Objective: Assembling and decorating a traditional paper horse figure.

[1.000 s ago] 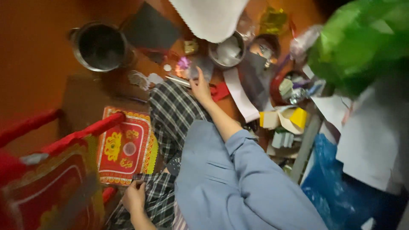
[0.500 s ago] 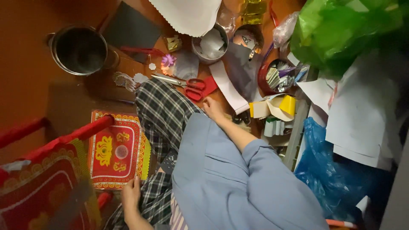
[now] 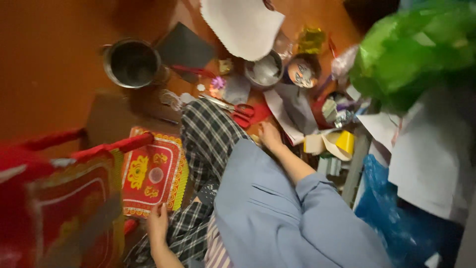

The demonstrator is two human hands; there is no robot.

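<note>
Two pots: dark pot (image 3: 131, 63) contents unclear, small pot (image 3: 264, 69) holds paper; hands' (image 3: 270, 136) grip unclear.

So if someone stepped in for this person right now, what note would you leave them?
Left hand: at the lower edge of the red-and-gold patterned square card; grip unclear.
Right hand: by the plaid-trousered knee, just short of the red-handled metal scissors; nothing visibly held.
Scissors lie on the floor, untouched.
The round metal pot and white scalloped paper sheet sit farther off.
</note>
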